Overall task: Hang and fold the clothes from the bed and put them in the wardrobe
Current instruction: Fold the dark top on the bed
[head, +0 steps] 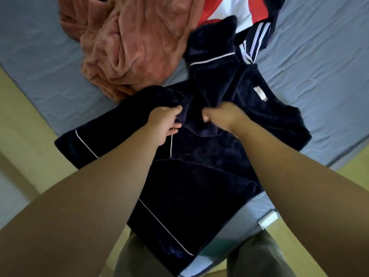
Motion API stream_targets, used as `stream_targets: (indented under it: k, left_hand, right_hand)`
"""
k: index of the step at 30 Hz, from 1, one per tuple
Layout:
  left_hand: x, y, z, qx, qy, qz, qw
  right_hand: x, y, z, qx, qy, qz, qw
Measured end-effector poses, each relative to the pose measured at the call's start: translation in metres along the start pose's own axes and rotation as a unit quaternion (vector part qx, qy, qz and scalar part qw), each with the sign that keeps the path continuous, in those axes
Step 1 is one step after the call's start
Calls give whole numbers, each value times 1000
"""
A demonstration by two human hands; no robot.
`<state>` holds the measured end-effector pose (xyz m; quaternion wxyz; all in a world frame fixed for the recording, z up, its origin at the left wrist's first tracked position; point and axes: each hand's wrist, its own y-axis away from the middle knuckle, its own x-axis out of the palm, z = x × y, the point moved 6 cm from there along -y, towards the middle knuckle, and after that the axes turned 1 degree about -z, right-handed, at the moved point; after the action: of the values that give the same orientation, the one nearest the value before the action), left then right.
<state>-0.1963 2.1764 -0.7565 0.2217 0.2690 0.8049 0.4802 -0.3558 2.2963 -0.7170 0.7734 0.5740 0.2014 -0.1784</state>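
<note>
A dark navy fleece top [199,176] with thin white piping lies spread on the corner of the bed, its hem hanging over the near edge. One sleeve is bunched up across its middle. My left hand [165,122] pinches a fold of that navy fabric with thumb and fingers. My right hand [221,115] grips the same bunched fabric from the right, fingers curled into it. A small white label [260,93] shows at the collar.
A crumpled salmon-pink fleece garment [127,47] lies on the grey bed sheet [319,56] at the back left. A navy, red and white striped jacket [257,27] lies at the back. Yellowish floor [22,126] runs along the left of the bed.
</note>
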Motion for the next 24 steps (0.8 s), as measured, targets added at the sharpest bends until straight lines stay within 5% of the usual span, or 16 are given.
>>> stream_targets:
  k: [3,7,10,12,13,16,19,21,24]
  left_hand:
    - [5,5,1,48,-53,-18,997]
    - [5,5,9,37,-14,-27,999]
    - [2,4,12,17,48,-33,998]
    - [-3,7,17,-16,106,-38,993]
    - [-6,8,20,-30,119,-34,992]
    - [-13,10,38,-62,160,9,985]
    - [-15,24,57,-75,176,68,979]
    - [-25,34,73,-70,63,28,995]
    - [-30,46,107,-81,-36,24,996]
  right_hand:
    - [-25,-14,36,-33,51,-210,976]
    - [-15,-38,58,-95,155,-122,976]
    - [-22,-31,53,-152,-111,-76,979]
    - [-21,-6,41,-177,-340,-9,923]
    - [-15,8,33,-195,-356,28,913]
    - [30,44,-5,-280,-123,136,942]
    - [75,59,-55,-318,189,150,917]
    - [89,58,-80,-298,183,121,929]
    - [99,50,-114,-173,-44,32,983]
